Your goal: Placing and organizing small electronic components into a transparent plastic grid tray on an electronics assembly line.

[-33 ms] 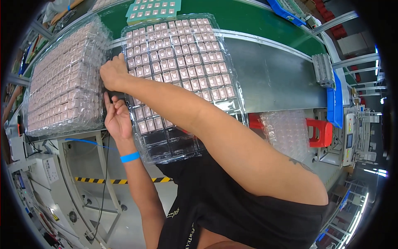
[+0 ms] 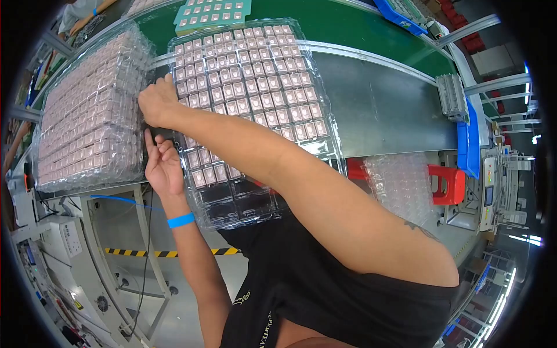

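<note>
My right arm crosses over a clear plastic tray (image 2: 255, 200) of small pale pink square pieces, whose nearest cells hold none. At the tray's left edge my right hand (image 2: 158, 102) is closed, fingers curled; whatever they grip, if anything, is hidden. Just below it, my left hand (image 2: 166, 169), with a blue wristband (image 2: 181, 220), is turned palm up, its index finger stretched and the others loosely bent, nothing visible in it. Both hands are in the narrow gap beside a tall stack of similar filled trays (image 2: 129, 133) on the left.
Behind the tray runs a green conveyor (image 2: 342, 29) carrying a teal tray (image 2: 246, 10) of similar pieces. Right of it are grey trays (image 2: 452, 98) and a blue bin (image 2: 469, 145). Below the dark bench (image 2: 389, 110) are clear trays (image 2: 397, 180) and a red stool (image 2: 449, 184).
</note>
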Demonstrator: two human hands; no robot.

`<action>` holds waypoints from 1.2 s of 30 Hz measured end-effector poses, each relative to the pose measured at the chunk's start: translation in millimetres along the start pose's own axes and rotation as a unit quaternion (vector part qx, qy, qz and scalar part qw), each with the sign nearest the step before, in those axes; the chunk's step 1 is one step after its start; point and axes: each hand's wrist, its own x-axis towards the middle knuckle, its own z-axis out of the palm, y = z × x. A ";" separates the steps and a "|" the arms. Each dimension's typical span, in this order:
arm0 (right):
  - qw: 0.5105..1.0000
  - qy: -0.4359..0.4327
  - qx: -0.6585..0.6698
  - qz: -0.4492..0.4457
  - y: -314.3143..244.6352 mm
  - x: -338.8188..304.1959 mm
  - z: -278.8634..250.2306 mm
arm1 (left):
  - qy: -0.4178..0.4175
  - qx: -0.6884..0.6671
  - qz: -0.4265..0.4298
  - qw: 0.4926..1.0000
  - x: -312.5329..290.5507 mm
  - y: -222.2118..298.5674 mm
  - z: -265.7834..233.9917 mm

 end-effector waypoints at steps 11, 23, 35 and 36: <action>0.926 0.021 0.366 -0.086 43.3 -97.8 -49.7 | 0.012 0.111 0.005 0.994 -0.5 -4.5 15.5; 0.888 0.069 0.434 0.134 186.6 -217.6 -106.2 | 0.062 0.355 0.073 0.930 -10.9 -1.2 12.8; 0.732 0.073 0.649 0.192 231.4 -259.8 -113.4 | 0.056 0.339 0.088 0.935 -11.1 -1.7 10.0; 0.745 0.069 0.635 0.192 231.1 -259.3 -113.7 | 0.054 0.336 0.089 0.936 -11.0 -2.5 10.2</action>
